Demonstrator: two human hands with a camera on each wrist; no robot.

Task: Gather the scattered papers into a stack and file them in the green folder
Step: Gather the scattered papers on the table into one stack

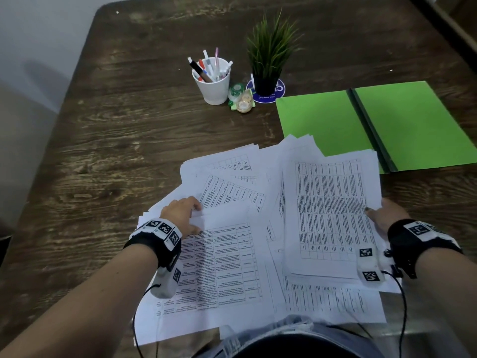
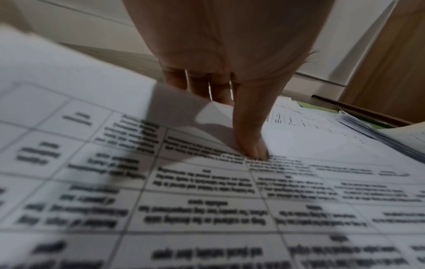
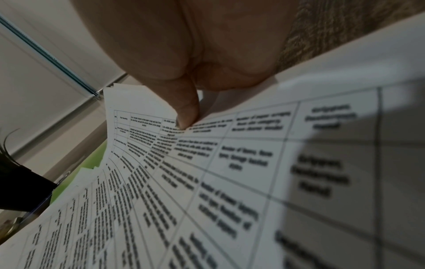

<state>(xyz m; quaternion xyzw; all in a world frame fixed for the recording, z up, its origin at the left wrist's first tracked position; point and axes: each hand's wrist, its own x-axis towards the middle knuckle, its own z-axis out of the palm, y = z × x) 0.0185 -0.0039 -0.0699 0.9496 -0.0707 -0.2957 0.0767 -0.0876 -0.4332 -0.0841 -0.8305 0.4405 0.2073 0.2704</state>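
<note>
White printed papers [image 1: 227,257] lie fanned out on the near side of the wooden table [image 1: 124,130], some hanging over its front edge. My left hand [image 1: 192,218] pinches one sheet [image 2: 184,112] in the pile, thumb [image 2: 250,140] on top and fingers tucked beneath. My right hand [image 1: 382,213] grips a partly squared stack of sheets [image 1: 330,210] at its right edge, with the thumb [image 3: 186,112] pressing on the top page [image 3: 230,163]. The green folder [image 1: 322,122] lies open and flat at the far right. The papers' far corners overlap its near left edge.
A white cup of pens [image 1: 214,86] stands mid-table. Right of it are tape rolls [image 1: 241,99] and a small potted plant [image 1: 268,60] on a blue round mat [image 1: 276,95]. Bare wood stretches left of the papers.
</note>
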